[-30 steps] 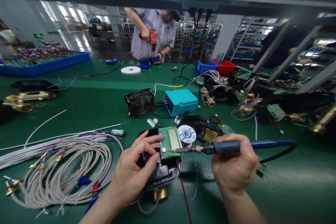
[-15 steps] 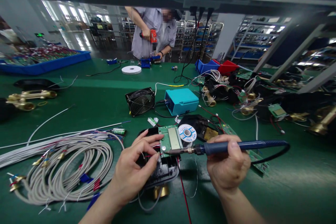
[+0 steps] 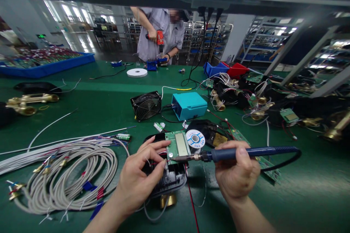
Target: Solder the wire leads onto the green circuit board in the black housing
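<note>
My right hand (image 3: pixel 238 173) grips a soldering iron (image 3: pixel 232 154) with a dark blue handle, its tip touching the lower left of a green circuit board (image 3: pixel 171 147) with a grey display (image 3: pixel 181 145). At the board's left edge is my left hand (image 3: pixel 143 167), with fingertips resting on the board and the thumb and forefinger closed on a thin red wire (image 3: pixel 155 162). Beneath the board lies an open black housing (image 3: pixel 175 178) with a brass fitting (image 3: pixel 168 200). A solder reel (image 3: pixel 195 139) stands right behind the board.
Coiled grey cables (image 3: pixel 73 174) lie at left. A black fan (image 3: pixel 147 105) and a turquoise box (image 3: pixel 189 105) stand behind the board. Wired assemblies with brass parts (image 3: pixel 218 102) crowd the right. Across the bench (image 3: pixel 109 94), a co-worker (image 3: pixel 153 25) holds a red power tool (image 3: pixel 159 37).
The soldering iron's tip has shifted very slightly at the board's lower left. My left hand keeps its place and grip.
</note>
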Action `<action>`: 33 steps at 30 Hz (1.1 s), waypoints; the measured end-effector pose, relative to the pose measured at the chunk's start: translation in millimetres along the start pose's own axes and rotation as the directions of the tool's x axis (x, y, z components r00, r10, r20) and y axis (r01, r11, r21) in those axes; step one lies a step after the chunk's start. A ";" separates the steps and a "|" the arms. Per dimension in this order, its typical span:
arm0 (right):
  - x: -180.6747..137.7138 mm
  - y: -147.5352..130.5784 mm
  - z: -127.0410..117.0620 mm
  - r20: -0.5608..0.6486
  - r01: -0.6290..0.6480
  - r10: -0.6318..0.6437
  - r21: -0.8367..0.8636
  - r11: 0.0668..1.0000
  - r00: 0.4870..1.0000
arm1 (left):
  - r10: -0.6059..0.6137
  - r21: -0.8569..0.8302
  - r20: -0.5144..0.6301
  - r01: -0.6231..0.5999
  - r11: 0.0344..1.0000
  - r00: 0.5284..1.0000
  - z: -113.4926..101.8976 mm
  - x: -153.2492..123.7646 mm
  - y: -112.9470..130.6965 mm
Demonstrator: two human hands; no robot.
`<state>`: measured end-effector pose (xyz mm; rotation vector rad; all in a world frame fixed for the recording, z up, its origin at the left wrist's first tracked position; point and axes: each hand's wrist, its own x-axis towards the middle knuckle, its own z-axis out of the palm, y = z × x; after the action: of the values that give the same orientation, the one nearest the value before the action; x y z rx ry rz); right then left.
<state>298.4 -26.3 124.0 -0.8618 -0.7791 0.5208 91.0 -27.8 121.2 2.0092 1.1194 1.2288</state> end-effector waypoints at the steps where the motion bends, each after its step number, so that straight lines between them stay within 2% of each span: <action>1: 0.2 0.1 0.1 0.000 0.002 -0.002 -0.003 1.000 1.000 | -0.001 0.001 -0.002 0.001 1.000 1.000 0.0 -0.1 0.0; 21: -0.3 -2.0 0.3 0.005 -0.039 0.039 -0.008 0.999 0.999 | -0.027 -0.005 -0.001 0.027 1.000 1.000 0.6 -0.1 0.7; 28: 3.9 -4.9 2.3 -0.047 0.041 -0.039 0.047 0.998 0.998 | -0.029 -0.007 -0.003 0.029 1.000 1.000 -0.7 -1.3 1.8; 30: 4.0 -4.0 2.7 -0.017 0.054 -0.053 0.085 0.995 0.998 | -0.036 -0.010 -0.005 0.035 0.999 0.999 -0.2 -0.7 1.6; 33: 1.3 0.1 1.9 0.187 0.076 -0.098 0.121 0.990 0.977 | -0.049 -0.018 -0.006 0.049 0.999 0.999 0.3 0.4 1.6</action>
<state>297.7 -24.4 125.1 -0.6756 -0.9512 0.5706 91.9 -28.3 122.4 1.9541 1.1500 1.2170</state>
